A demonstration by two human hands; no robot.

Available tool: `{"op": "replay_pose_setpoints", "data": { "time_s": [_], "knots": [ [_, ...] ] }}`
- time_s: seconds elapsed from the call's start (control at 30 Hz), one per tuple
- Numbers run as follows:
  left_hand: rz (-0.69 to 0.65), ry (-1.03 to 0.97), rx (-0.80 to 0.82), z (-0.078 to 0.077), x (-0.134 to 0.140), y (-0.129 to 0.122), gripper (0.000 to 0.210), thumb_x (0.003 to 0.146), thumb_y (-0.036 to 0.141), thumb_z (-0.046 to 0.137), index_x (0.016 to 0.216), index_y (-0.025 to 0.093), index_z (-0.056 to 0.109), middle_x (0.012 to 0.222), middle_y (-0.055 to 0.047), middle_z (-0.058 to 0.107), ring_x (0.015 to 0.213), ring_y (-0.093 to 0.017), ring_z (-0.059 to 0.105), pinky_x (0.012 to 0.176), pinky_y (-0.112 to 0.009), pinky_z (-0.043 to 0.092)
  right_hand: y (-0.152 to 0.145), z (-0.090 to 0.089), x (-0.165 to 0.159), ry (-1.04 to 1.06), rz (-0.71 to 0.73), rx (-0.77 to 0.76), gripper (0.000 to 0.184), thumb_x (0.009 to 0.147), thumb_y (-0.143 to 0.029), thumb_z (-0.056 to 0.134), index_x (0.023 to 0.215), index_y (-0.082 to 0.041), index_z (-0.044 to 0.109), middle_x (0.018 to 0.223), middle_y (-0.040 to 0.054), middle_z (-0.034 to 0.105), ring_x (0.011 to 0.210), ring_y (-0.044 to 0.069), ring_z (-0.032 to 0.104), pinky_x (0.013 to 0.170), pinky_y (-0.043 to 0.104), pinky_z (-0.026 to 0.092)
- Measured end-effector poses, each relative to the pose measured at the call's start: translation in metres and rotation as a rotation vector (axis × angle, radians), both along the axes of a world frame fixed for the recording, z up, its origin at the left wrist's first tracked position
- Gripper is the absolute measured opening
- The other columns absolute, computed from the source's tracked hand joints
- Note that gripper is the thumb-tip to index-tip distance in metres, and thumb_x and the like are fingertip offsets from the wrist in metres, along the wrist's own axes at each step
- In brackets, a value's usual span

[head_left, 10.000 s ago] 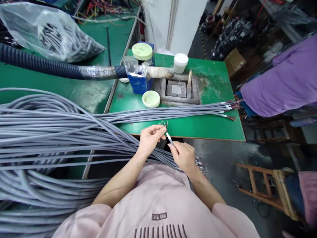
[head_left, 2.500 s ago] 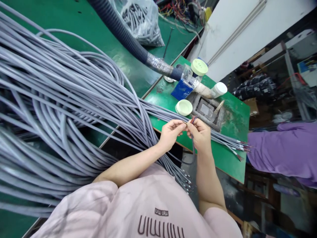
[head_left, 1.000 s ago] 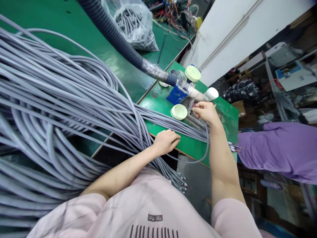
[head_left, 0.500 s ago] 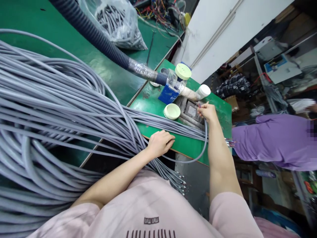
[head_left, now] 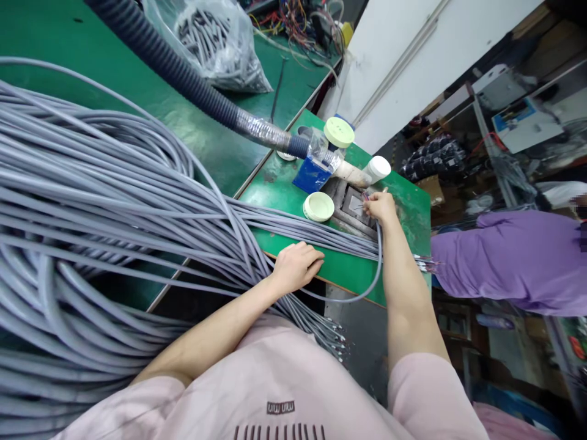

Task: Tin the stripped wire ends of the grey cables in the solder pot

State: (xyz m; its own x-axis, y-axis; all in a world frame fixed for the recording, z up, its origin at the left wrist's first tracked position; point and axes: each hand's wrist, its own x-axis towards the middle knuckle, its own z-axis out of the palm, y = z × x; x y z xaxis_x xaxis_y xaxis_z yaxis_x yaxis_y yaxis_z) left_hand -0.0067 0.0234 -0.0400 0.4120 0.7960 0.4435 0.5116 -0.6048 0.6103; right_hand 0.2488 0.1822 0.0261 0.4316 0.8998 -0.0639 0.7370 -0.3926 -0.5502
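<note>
My right hand [head_left: 381,205] pinches the end of a grey cable [head_left: 378,269] over a small square metal-framed pot [head_left: 355,205]. Thin coloured wires poke out from its fingertips above the pot's pale surface. From there the cable bows down past the table edge and back toward my left side. My left hand [head_left: 297,267] rests at the near table edge, fingers curled together; what lies under them is hidden. Beside it runs a thick bundle of grey cables [head_left: 312,231] across the green table. A shallow pale-green tub [head_left: 318,206] stands just left of the pot.
A ribbed dark hose [head_left: 197,91] ends in a pale nozzle [head_left: 351,173] over the pot, near a blue box [head_left: 312,174]. Behind are a white jar [head_left: 378,168] and a yellow-green lid [head_left: 339,132]. A bag of cable pieces [head_left: 215,49] lies farther back. A person in purple [head_left: 509,263] is at right.
My right hand has shifted slightly left with the cable end, over the pot. My left hand stays in place.
</note>
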Motion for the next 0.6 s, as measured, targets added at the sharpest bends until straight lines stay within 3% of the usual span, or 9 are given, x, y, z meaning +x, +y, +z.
{"op": "replay_pose_setpoints", "data": {
  "time_s": [0.17,0.3,0.43,0.53,0.6],
  "knots": [
    [-0.007,-0.015,-0.011,0.001,-0.001,0.000,0.022,0.090,0.031,0.048,0.091,0.020,0.067,0.076,-0.002,0.066,0.073,-0.015,0.055,0.064,-0.029,0.036,-0.032,0.029,-0.018,0.155,0.037,0.096,0.004,0.064,-0.015,0.060,0.065,-0.015,0.057,0.050,-0.0027,0.056,0.038,0.007,0.046,0.036,0.018,0.032],
    [-0.032,-0.169,-0.124,0.006,-0.001,-0.001,0.020,0.088,0.031,0.053,0.092,0.020,0.069,0.079,-0.003,0.068,0.076,-0.015,0.057,0.069,-0.028,0.040,-0.092,0.048,-0.056,0.628,0.186,0.224,0.017,0.061,-0.024,0.069,0.074,-0.015,0.061,0.051,-0.0036,0.058,0.036,0.006,0.045,0.032,0.016,0.030],
    [-0.100,-0.741,-0.492,0.016,0.006,-0.006,0.023,0.078,0.033,0.066,0.095,0.017,0.069,0.082,-0.004,0.068,0.075,-0.014,0.061,0.071,-0.027,0.046,-0.149,0.037,-0.100,0.846,0.206,0.291,0.019,0.064,-0.028,0.071,0.078,-0.017,0.063,0.052,-0.0043,0.060,0.036,0.006,0.046,0.031,0.016,0.032],
    [-0.133,-1.179,-0.766,0.023,0.016,-0.013,0.031,0.070,0.034,0.075,0.093,0.016,0.068,0.076,-0.002,0.068,0.067,-0.013,0.061,0.066,-0.026,0.048,-0.172,0.019,-0.124,0.936,0.176,0.306,0.017,0.068,-0.028,0.071,0.079,-0.017,0.064,0.052,-0.0052,0.059,0.037,0.005,0.046,0.033,0.016,0.034],
    [-0.158,-1.339,-0.851,0.025,0.022,-0.018,0.027,0.070,0.034,0.075,0.088,0.016,0.068,0.068,0.000,0.066,0.061,-0.011,0.060,0.062,-0.025,0.048,-0.181,0.011,-0.132,0.977,0.173,0.315,0.016,0.069,-0.026,0.070,0.080,-0.017,0.064,0.051,-0.0061,0.057,0.037,0.004,0.044,0.034,0.015,0.035]
  ]
}}
